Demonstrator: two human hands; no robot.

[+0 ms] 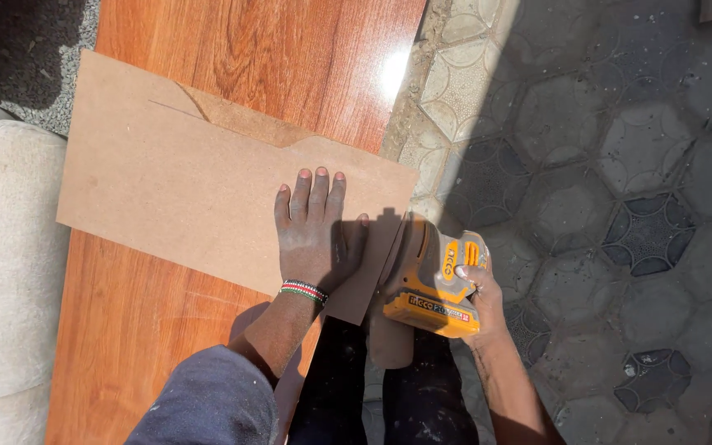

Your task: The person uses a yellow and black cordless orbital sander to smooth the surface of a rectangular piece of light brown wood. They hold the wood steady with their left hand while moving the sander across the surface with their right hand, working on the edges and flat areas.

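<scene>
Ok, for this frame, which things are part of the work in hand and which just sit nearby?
In use:
left hand pressed flat on the brown fibreboard sheet
right hand gripping the yellow power tool at the sheet's edge
glossy wood-grain board underneath

Nearby only:
beige cushion
hexagonal paving

Your left hand (313,235) lies flat, fingers spread, on the fibreboard sheet (183,177), which rests across the glossy wood panel (274,58). Your right hand (478,292) grips the yellow power tool (432,284) at the sheet's right edge. Patterned paving (603,165) lies to the right; a cream cushion (2,272) sits left.
</scene>
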